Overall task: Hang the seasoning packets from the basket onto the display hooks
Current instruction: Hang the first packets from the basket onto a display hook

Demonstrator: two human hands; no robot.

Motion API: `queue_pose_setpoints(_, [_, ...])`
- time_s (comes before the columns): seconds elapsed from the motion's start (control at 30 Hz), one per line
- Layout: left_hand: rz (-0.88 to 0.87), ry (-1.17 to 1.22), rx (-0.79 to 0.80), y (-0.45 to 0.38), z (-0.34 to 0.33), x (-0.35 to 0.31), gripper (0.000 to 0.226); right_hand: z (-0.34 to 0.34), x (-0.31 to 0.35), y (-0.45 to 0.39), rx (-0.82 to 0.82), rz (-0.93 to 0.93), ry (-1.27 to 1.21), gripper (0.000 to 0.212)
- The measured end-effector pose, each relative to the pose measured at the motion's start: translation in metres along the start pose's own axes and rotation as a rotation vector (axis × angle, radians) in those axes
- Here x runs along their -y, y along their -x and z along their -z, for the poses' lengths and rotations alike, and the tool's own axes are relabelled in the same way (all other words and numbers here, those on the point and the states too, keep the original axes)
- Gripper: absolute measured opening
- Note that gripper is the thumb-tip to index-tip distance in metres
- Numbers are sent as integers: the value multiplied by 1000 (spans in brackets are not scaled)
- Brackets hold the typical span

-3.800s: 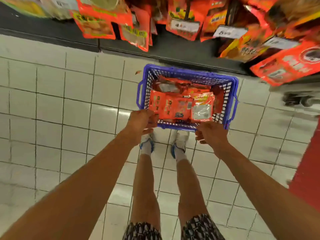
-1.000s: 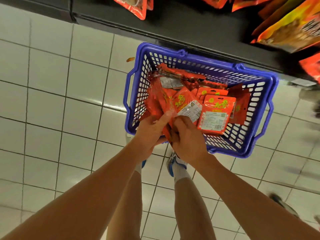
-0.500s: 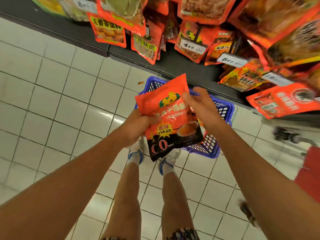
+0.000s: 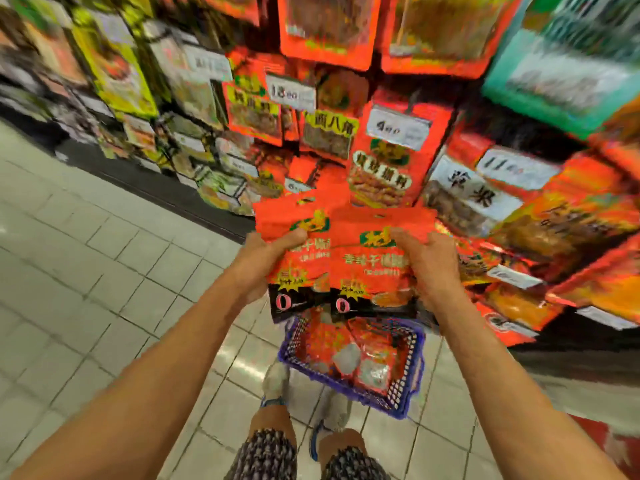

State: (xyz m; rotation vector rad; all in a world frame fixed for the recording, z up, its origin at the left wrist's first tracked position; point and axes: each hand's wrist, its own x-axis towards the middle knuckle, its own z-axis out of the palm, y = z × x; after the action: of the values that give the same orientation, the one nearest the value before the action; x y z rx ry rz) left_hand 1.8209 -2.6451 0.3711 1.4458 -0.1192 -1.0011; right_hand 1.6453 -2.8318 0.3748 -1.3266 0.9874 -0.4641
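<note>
Now two red seasoning packets are up in front of the person, where half a second ago only one showed between the hands. The left packet (image 4: pixel 298 258) sits slightly behind and beside the right packet (image 4: pixel 370 268), their edges overlapping, both upright with the black band at the bottom. The left hand (image 4: pixel 266 261) grips the left packet at its side, thumb curled over the front near the logo; the right hand (image 4: pixel 426 265) grips the right packet the same way, thumb on the front and fingers behind. A second ago both hands were down among the packets in the blue basket (image 4: pixel 405 393); since then they have risen well clear of it, and the view has tilted up from the floor to the display wall (image 4: pixel 381 157). The basket stands on the tiled floor (image 4: pixel 104 271) just ahead of the person's shoes, with more red packets inside.

Behind the held pair hang rows of similar red pouches with white price tags (image 4: pixel 398 128), all heavily blurred; no bare hook can be made out. My judgement is that the pick-up is done and the carry to the hooks is under way, with hanging not yet started. Next the hang holes at the packets' top edges need lining up with a hook.
</note>
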Motion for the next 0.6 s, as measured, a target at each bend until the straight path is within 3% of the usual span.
queue_pose_setpoints(0.23, [-261,-34,52,43,3,-137,51,-8,167,24,5,321,50,13])
queue_pose_setpoints(0.4, [-505,25,66,59,-1,-220,33,-20,258,48,-72,547,47,23])
queue_pose_setpoints(0.6, [-718,110,106,68,7,-313,26,-45,358,68,-215,786,25,8])
